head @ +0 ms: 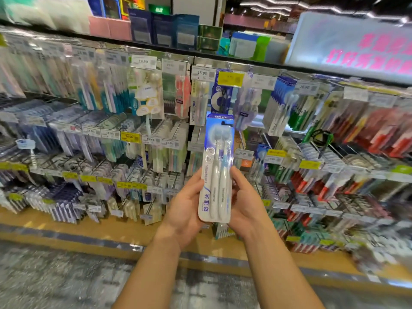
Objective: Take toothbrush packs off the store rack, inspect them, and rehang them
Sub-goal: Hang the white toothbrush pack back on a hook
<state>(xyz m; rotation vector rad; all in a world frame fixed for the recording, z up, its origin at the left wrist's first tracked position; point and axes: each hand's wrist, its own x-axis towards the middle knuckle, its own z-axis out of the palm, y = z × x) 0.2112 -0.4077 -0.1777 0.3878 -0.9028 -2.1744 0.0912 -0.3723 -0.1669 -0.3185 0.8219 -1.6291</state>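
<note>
Store rack [156, 134] of hanging toothbrush packs and price tags [143, 61] is filling the background, above a yellow base ledge [89, 228]. Both hands are holding one toothbrush pack [217, 168] upright in front of the rack, well clear of its hooks. Left hand [185, 208] is gripping the pack's lower left edge, fingers curled behind it; right hand [244, 199] is gripping the lower right edge, thumb lying along the front.
</note>
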